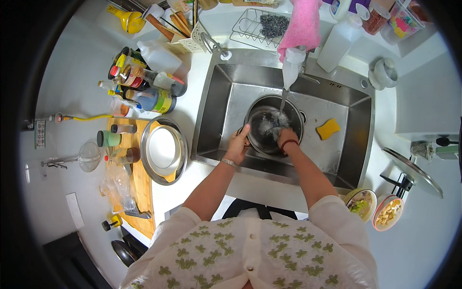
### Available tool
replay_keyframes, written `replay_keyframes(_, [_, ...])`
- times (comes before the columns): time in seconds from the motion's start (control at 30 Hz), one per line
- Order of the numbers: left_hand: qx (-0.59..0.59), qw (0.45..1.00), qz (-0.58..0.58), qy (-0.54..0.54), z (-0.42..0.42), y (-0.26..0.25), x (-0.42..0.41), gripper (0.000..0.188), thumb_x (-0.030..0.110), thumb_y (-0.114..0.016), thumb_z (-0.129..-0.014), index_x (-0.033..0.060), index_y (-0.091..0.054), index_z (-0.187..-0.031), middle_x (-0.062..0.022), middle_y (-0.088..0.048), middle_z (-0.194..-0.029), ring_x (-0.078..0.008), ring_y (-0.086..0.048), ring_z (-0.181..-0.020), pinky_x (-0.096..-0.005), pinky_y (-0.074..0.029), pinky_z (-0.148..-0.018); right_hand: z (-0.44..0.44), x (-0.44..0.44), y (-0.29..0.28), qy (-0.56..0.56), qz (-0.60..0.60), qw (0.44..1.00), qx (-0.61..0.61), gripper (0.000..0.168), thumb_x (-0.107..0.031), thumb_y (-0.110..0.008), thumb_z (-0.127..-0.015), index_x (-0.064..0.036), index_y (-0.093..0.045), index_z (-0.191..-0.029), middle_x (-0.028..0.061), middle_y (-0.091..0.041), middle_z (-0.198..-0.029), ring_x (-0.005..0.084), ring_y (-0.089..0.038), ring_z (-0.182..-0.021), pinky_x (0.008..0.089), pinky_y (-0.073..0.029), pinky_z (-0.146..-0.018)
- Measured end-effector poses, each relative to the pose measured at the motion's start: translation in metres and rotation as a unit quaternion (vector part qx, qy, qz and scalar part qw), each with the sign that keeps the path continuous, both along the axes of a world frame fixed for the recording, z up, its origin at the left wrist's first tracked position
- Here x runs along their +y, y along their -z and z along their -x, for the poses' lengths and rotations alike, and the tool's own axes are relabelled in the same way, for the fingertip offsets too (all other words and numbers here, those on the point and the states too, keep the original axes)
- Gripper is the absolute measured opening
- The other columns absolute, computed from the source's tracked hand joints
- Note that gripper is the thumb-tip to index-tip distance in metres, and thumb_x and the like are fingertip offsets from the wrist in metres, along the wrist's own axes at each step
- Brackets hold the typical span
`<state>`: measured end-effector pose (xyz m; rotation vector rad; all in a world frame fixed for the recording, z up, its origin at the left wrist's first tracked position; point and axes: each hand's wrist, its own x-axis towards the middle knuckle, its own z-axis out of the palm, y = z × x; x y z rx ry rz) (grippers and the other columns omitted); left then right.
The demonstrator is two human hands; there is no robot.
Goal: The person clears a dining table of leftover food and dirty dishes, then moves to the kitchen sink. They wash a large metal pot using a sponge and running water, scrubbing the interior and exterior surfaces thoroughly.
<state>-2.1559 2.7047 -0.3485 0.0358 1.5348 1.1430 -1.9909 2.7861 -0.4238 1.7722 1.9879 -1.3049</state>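
Note:
A dark metal pot (258, 108) sits in the stainless steel sink (225, 108), with water in its bottom. My left hand (238, 144) grips the pot's left side handle, thumb on top near the rim. Inside the pot is my right hand (287, 137), its fingers pointing down at the near right of the bottom. Splashing water blurs the fingertips, so whether they hold anything is unclear. From the faucet, covered by a translucent sleeve (291, 67) and a pink cloth (300, 27), a stream of water (284, 99) falls into the pot. A yellow sponge (327, 129) lies on the sink floor, right of the pot.
On the left counter stand several sauce bottles (148, 97), a metal basin (145, 159) holding a white bowl (162, 146), and a wooden cutting board (142, 195). A wire rack (249, 27) with a steel scourer (274, 26) is behind the sink. Two food bowls (388, 215) (361, 204) and a glass lid (415, 171) are at right.

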Motion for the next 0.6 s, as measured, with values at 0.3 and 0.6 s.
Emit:
replay_keyframes(0.3, [0.002,0.999,0.003,0.034,0.005,0.011,0.002,0.032,0.041,-0.064,-0.083,0.0146,-0.049,-0.071,0.006,-0.041,-0.055,-0.0059,-0.036,-0.044,-0.023,-0.024,-0.04,0.045,0.034,0.049,-0.004,-0.099,0.993,0.065,0.026,-0.004,-0.051,-0.081,-0.003,-0.06,-0.105,0.0244,-0.059,-0.101,0.0382,-0.058,-0.095,0.0433,-0.049,-0.08])
replay_keyframes(0.6, [0.036,0.998,0.049,0.028,0.011,0.016,0.01,0.034,0.039,-0.068,-0.079,0.0086,-0.055,-0.073,0.0022,-0.049,-0.058,-0.0079,-0.04,-0.042,-0.0231,-0.027,-0.038,0.022,0.019,0.025,-0.372,0.136,0.912,-0.108,0.022,-0.012,-0.051,-0.082,0.004,-0.065,-0.089,0.0253,-0.062,-0.095,0.0342,-0.063,-0.087,0.0424,-0.052,-0.068])
